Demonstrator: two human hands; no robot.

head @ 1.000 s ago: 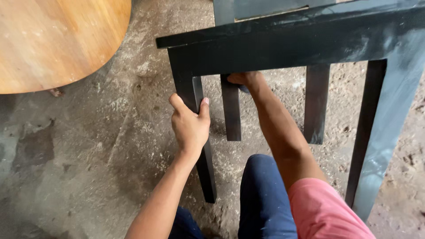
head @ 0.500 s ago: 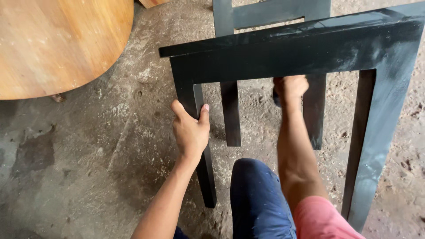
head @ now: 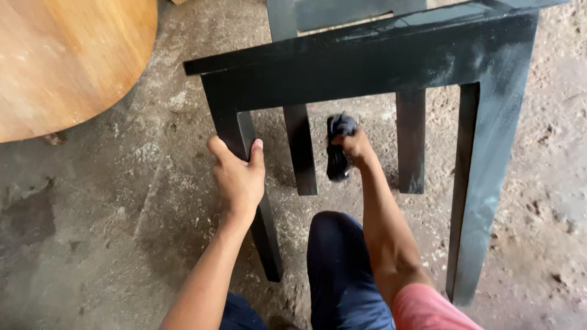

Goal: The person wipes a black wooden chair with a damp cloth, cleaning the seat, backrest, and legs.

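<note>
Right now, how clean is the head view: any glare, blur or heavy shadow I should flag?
Head view: soft, even daylight with no hard shadows; a pale sheen on the black table frame near the top edge; left hand on the leg is sharp; right hand and its dark cloth look slightly smeared; the round wooden top is bright but not blown out.

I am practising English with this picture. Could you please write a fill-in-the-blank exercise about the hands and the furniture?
1. The left hand grips a front ____ of the black-painted wooden table.
2. The right hand holds a dark crumpled ____.
3. The round light-brown wooden tabletop lies at the upper ____ of the view.

Missing words: leg; cloth; left
</note>
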